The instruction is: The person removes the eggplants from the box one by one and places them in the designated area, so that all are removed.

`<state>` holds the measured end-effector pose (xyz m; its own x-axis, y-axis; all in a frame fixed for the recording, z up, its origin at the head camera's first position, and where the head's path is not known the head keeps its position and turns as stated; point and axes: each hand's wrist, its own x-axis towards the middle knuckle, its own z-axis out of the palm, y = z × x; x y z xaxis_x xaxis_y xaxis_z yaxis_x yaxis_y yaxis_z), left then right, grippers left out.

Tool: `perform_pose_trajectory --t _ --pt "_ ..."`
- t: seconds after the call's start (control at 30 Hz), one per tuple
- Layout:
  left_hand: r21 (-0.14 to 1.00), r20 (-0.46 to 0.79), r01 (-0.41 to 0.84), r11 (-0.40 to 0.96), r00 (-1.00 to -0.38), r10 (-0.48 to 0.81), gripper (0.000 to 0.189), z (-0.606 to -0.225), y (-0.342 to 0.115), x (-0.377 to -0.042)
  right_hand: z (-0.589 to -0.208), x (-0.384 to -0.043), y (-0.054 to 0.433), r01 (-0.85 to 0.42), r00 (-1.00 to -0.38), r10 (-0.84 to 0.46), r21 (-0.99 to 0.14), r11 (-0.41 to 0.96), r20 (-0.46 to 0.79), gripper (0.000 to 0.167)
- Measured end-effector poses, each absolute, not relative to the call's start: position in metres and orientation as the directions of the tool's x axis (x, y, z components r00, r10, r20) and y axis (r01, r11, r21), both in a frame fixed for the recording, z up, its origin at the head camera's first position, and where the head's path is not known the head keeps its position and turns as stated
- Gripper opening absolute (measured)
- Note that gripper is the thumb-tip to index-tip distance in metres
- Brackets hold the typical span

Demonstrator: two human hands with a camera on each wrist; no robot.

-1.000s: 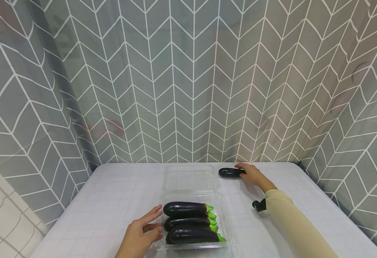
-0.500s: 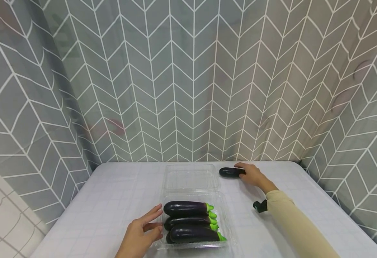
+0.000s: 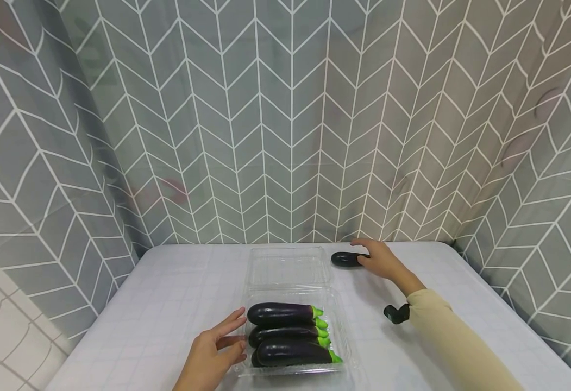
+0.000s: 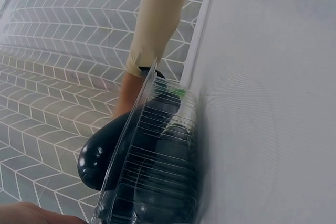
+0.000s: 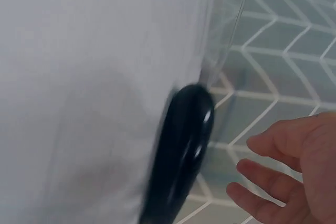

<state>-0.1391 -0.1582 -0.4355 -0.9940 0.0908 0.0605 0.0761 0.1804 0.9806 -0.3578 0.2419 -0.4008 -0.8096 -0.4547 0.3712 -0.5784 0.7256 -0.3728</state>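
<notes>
One dark purple eggplant point(image 3: 346, 259) lies on the table at the back right. My right hand point(image 3: 383, 262) is over its right end; in the right wrist view the fingers point(image 5: 268, 182) are spread and stand apart from the eggplant point(image 5: 181, 150). Nearer, a clear plastic clamshell box point(image 3: 341, 320) holds several eggplants point(image 3: 292, 354), stacked with their green stems to the right. My left hand point(image 3: 212, 350) is at the box's left wall, fingers extended and slightly bent at the rim. From the left wrist view, the box's ribbed side point(image 4: 168, 156) shows dark eggplants behind it.
The box's clear lid point(image 3: 287, 267) lies folded back behind it, just left of the lone eggplant. A white cloth covers the table point(image 3: 177, 293). A grey chevron curtain point(image 3: 275, 136) rises along the back edge. A small dark device point(image 3: 396, 314) sits by the right sleeve point(image 3: 453, 336).
My right hand has loosened from the lone eggplant and lifted slightly, its fingers spreading. The eggplant stays where it was. My left hand has not moved at the box.
</notes>
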Motion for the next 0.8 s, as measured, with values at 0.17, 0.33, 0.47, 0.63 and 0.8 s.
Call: perform_pose_trajectory --t 0.17,0.33,0.47,0.63,0.8 --pt "0.980 0.071 0.086 0.179 -0.993 0.091 0.054 -0.436 -0.158 -0.139 -0.394 -0.340 0.227 -0.642 -0.760 -0.492 -0.372 0.670 0.425 0.036" --pt "0.980 0.075 0.090 0.180 -0.993 0.091 0.054 -0.437 -0.158 -0.139 -0.387 -0.325 0.211 -0.719 -0.687 -0.538 -0.345 0.604 0.489 0.035" --pt "0.980 0.079 0.095 0.177 -0.992 0.096 0.054 -0.437 -0.158 -0.138 -0.380 -0.314 0.201 -0.752 -0.648 -0.557 -0.325 0.573 0.519 0.035" --pt "0.979 0.082 0.099 0.177 -0.992 0.100 0.055 -0.439 -0.159 -0.139 -0.375 -0.303 0.191 -0.765 -0.636 -0.572 -0.328 0.553 0.518 0.036" --pt "0.979 0.085 0.102 0.177 -0.991 0.101 0.055 -0.439 -0.158 -0.139 -0.373 -0.291 0.180 -0.795 -0.602 -0.596 -0.331 0.508 0.532 0.035"
